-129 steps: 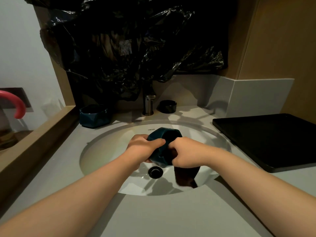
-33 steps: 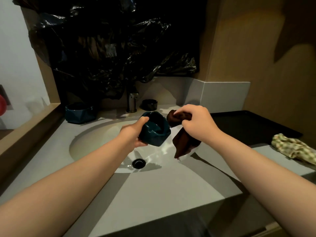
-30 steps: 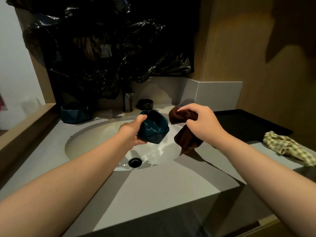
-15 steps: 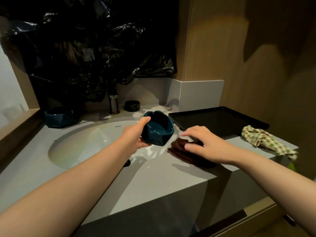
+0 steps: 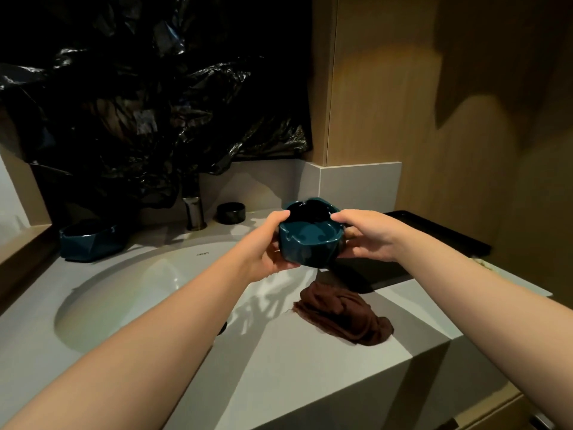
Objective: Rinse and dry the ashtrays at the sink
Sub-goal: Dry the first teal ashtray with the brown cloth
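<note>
Two hands hold one teal ashtray [image 5: 310,240] in the air above the worktop [image 5: 294,367], between the sink [image 5: 124,293] and the black tray [image 5: 434,231]. The left hand [image 5: 266,243] curls round its left wall, and the right hand [image 5: 369,237] round its right wall. If the glaze is wet, it may slip and chip on the stone. I count two ashtrays, with the second ashtray [image 5: 90,240] at the far left, and one brown cloth [image 5: 344,315].

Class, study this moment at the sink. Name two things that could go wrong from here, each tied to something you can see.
1. The glossy teal faceted ashtray is held in the air by the left hand and right hand; if wet, it may slip onto the hard grey countertop or flat black tray and chip.
2. The crumpled brown cloth lies near the countertop's front corner; a careless sweep might knock it off.
</note>
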The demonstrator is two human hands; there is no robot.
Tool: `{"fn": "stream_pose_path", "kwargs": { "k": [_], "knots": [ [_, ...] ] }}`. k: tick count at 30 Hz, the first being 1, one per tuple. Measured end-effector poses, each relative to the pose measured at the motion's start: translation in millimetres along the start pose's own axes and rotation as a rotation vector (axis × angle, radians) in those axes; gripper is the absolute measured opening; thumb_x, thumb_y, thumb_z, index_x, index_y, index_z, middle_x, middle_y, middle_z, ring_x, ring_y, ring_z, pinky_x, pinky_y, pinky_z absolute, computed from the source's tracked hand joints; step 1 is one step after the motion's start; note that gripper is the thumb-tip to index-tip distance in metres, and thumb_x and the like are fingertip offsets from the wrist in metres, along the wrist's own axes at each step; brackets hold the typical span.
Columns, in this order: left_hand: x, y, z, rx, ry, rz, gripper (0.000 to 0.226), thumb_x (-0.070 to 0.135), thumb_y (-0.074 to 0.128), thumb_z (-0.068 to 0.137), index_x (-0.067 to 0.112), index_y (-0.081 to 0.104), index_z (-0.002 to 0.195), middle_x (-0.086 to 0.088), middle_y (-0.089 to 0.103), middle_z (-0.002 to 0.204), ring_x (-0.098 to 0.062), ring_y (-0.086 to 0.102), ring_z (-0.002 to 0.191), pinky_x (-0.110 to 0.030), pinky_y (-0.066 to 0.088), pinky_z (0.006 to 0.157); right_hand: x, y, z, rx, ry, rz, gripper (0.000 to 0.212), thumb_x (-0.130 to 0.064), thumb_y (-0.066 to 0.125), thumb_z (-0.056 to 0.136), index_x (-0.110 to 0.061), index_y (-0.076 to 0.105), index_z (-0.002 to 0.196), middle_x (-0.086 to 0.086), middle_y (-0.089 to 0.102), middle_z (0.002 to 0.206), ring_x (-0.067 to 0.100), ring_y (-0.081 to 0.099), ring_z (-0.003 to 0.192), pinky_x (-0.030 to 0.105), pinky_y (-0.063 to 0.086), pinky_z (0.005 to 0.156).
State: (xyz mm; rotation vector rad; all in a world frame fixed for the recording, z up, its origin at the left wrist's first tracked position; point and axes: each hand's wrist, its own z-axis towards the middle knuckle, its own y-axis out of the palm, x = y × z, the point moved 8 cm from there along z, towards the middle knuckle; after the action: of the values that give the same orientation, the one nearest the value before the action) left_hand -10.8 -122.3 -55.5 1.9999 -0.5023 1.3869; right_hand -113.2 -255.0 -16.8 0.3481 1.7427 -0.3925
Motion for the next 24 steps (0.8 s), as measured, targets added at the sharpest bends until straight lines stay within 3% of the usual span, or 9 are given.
{"fn": "stream_pose_path", "kwargs": {
  "k": [3, 5, 8, 12, 16, 21, 24],
  "knots": [
    [6.3, 13.7, 17.6, -0.022, 0.018, 0.085, 0.046, 0.050, 0.051, 0.092, 0.015, 0.056, 0.122, -0.011, 0.063, 0.117, -0.028, 0.064, 0.101, -0.040, 0.057, 0.077, 1.4, -20.7, 11.9, 0.090, 0.059, 0.093, 0.017, -0.018, 0.058, 0.091, -0.010, 0.056, 0.106, 0.022, 0.061, 0.108, 0.031, 0.065, 0.093, 0.039, 0.058, 0.069],
    [10.3, 15.0, 33.1, 0.037, 0.088, 0.261, 0.046, 0.052, 0.045, 0.094, 0.018, 0.057, 0.123, -0.009, 0.065, 0.115, -0.024, 0.064, 0.101, -0.040, 0.055, 0.084, 2.1, -37.7, 21.2, 0.167, 0.088, 0.131, 0.019, -0.019, 0.061, 0.090, -0.010, 0.053, 0.104, 0.021, 0.062, 0.103, 0.031, 0.067, 0.088, 0.040, 0.059, 0.068],
    [14.0, 5.8, 52.4, 0.212, 0.246, 0.609, 0.038, 0.045, 0.053, 0.092, 0.025, 0.057, 0.123, 0.000, 0.062, 0.120, -0.019, 0.058, 0.107, -0.034, 0.048, 0.092, 4.8, -65.4, 37.2, 0.295, 0.097, 0.148, 0.017, -0.021, 0.064, 0.088, -0.011, 0.053, 0.096, 0.019, 0.063, 0.095, 0.031, 0.067, 0.085, 0.040, 0.060, 0.066],
    [-1.1, 13.7, 69.0, 0.202, 0.325, 0.913, 0.045, 0.039, 0.059, 0.090, 0.030, 0.051, 0.134, 0.002, 0.052, 0.136, -0.019, 0.052, 0.120, -0.027, 0.042, 0.084, 17.7, -91.9, 59.1, 0.403, 0.126, 0.129, 0.028, -0.022, 0.064, 0.087, -0.010, 0.051, 0.108, 0.019, 0.062, 0.107, 0.033, 0.066, 0.093, 0.038, 0.059, 0.059],
    [-10.6, 30.2, 75.0, 0.151, 0.385, 1.067, 0.053, 0.044, 0.058, 0.090, 0.029, 0.044, 0.140, 0.003, 0.045, 0.144, -0.019, 0.047, 0.127, -0.029, 0.041, 0.092, 31.4, -100.6, 78.6, 0.430, 0.175, 0.114, 0.040, -0.024, 0.067, 0.085, -0.009, 0.049, 0.118, 0.022, 0.059, 0.117, 0.037, 0.065, 0.097, 0.041, 0.057, 0.071],
    [-19.5, 30.4, 80.0, 0.134, 0.415, 1.188, 0.054, 0.051, 0.054, 0.091, 0.028, 0.046, 0.139, 0.007, 0.033, 0.152, -0.014, 0.030, 0.140, -0.033, 0.031, 0.109, 36.8, -92.3, 93.0, 0.395, 0.201, 0.090, 0.046, -0.026, 0.065, 0.086, -0.012, 0.047, 0.126, 0.021, 0.054, 0.125, 0.037, 0.065, 0.093, 0.039, 0.057, 0.054],
    [-23.1, 27.2, 81.4, 0.127, 0.421, 1.160, 0.054, 0.053, 0.054, 0.090, 0.032, 0.046, 0.139, 0.008, 0.030, 0.154, -0.012, 0.024, 0.143, -0.034, 0.027, 0.112, 33.4, -88.1, 98.0, 0.372, 0.184, 0.024, 0.037, -0.025, 0.060, 0.089, -0.012, 0.045, 0.121, 0.018, 0.050, 0.131, 0.039, 0.063, 0.098, 0.037, 0.057, 0.048]
  ]
}}
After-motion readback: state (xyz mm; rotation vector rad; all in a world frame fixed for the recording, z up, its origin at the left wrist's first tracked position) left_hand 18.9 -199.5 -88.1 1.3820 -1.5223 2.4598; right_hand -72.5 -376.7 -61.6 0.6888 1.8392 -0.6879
